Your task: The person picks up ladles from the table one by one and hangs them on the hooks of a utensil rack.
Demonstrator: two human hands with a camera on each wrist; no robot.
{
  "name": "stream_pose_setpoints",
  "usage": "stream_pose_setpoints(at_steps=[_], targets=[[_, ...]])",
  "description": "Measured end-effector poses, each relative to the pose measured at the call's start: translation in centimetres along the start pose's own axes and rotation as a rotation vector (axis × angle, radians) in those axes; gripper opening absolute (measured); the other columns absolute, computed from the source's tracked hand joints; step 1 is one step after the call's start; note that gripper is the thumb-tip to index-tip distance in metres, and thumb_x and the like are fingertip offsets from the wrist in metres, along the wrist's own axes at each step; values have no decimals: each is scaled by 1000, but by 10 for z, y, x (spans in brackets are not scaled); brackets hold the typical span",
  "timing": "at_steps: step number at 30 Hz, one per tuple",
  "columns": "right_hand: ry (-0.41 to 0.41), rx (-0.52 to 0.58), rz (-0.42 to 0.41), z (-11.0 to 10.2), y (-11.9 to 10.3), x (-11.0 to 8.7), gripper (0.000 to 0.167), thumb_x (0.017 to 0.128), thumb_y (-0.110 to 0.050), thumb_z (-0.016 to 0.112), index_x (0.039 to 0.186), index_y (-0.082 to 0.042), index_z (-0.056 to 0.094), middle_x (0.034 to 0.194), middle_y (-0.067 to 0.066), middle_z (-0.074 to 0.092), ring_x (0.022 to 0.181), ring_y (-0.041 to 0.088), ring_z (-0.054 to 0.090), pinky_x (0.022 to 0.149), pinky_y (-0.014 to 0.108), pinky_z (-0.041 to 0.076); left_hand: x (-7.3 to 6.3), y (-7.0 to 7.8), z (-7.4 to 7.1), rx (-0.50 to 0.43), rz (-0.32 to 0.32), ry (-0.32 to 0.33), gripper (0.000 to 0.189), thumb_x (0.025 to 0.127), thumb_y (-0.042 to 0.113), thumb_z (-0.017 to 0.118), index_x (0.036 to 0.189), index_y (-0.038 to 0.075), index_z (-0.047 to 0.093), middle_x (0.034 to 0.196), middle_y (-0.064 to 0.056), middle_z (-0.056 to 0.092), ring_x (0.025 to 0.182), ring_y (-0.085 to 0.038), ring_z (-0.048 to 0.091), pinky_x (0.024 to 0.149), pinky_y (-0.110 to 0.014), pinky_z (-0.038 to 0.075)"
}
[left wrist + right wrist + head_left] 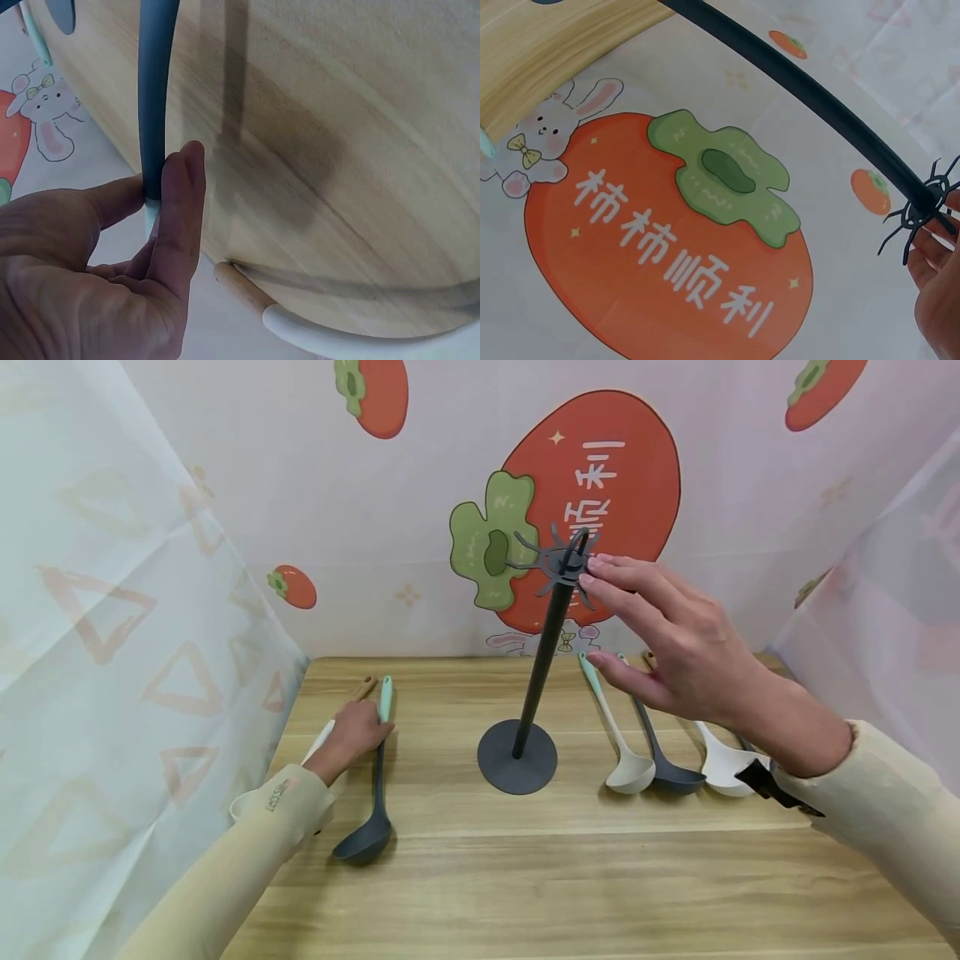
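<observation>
My left hand pinches a dark grey ladle by its handle, just below the mint-green end. In the left wrist view, thumb and fingers sit on either side of that handle, and its shadow falls on the wood. A white ladle with a wooden handle end lies beside it, partly hidden by the hand and sleeve in the head view. My right hand, fingers mostly straight, has its fingertips at the hooked top of a dark upright stand. No ladle hangs on its hooks.
Several ladles lie in a row on the right: a cream one with a mint end, a dark grey one, a white one and a partly hidden dark one. The stand's round base rests mid-table. Printed cloth encloses the wooden table.
</observation>
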State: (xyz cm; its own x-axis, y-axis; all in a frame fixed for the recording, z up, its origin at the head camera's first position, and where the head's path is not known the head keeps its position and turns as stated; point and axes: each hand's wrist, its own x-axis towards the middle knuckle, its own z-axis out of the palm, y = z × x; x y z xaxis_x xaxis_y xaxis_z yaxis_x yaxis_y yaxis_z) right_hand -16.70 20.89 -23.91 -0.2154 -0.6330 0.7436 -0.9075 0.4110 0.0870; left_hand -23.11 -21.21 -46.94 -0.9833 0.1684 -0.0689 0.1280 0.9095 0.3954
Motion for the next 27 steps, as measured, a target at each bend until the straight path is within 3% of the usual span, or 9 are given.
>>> stream_pose_setpoints(at_steps=[5, 10, 16, 21, 27], targets=[[7, -9, 1, 0, 2, -2, 58, 107, -42, 58, 140, 5, 63, 140, 25, 62, 131, 44, 60, 123, 29, 36, -2, 1, -1, -40, 15, 18, 52, 97, 14, 74, 50, 13, 51, 46, 6, 39, 44, -10, 38, 46, -24, 33], [1, -11, 9, 0, 3, -3, 58, 107, -43, 57, 141, 5, 62, 141, 25, 62, 131, 44, 60, 123, 32, 37, -6, 2, -5, -60, -18, 34, 45, 96, 15, 76, 54, 8, 62, 45, 3, 50, 42, -10, 46, 44, -23, 37], [10, -10, 8, 1, 3, -3, 58, 107, -42, 57, 140, 5, 63, 140, 26, 62, 130, 45, 60, 123, 35, 38, -8, 5, -8, -91, -22, 38, 31, 98, 16, 76, 71, 0, 78, 56, -2, 67, 45, -8, 58, 45, -24, 45], [12, -10, 12, 0, 3, -3, 59, 106, -42, 57, 140, 6, 63, 140, 26, 62, 130, 45, 60, 123, 35, 38, -11, 14, -13, -135, -21, 31, 25, 99, 15, 75, 84, -5, 81, 62, -5, 73, 46, -7, 61, 46, -24, 48], [20, -7, -1, 1, 3, -3, 57, 106, -41, 58, 139, 6, 63, 139, 26, 62, 128, 46, 60, 123, 37, 39, -16, 21, -17, -193, -24, 21, 24, 100, 13, 73, 91, -9, 80, 68, -8, 76, 56, -23, 73, 46, -23, 52]])
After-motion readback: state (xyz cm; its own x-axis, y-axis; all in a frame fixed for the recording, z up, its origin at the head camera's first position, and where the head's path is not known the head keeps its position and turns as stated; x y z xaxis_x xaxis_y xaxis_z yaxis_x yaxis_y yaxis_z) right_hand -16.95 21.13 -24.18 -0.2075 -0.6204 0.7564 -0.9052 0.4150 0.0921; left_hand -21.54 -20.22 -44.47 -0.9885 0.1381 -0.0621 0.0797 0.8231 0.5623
